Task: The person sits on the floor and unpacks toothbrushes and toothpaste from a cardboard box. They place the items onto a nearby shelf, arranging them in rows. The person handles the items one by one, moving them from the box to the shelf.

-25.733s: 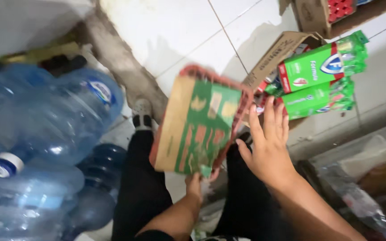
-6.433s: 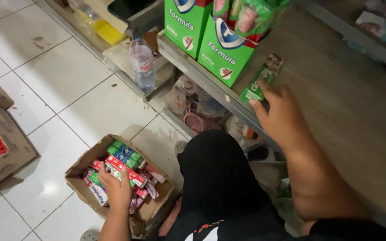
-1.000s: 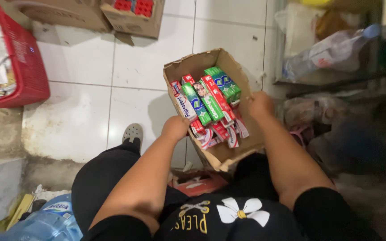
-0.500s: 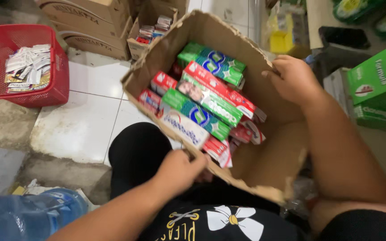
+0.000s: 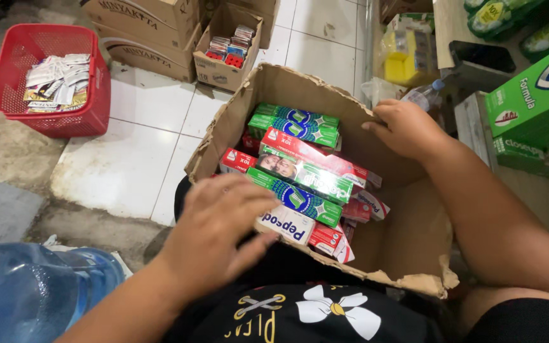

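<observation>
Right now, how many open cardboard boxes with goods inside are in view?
2. The torn cardboard box of toothpaste cartons sits on the person's lap, right hand on its rim. A smaller open box stands on the tiles beyond. The closed cartons may hide more.

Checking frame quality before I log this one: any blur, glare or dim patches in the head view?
Head view: the left hand is smeared with motion blur at the fingers, while the torn brown cardboard box and the green and red toothpaste cartons read sharp. The right hand is crisp. Soft sheen on the white floor tiles; the top left corner is dim. The clear blue water jug shows faint highlights.
</observation>
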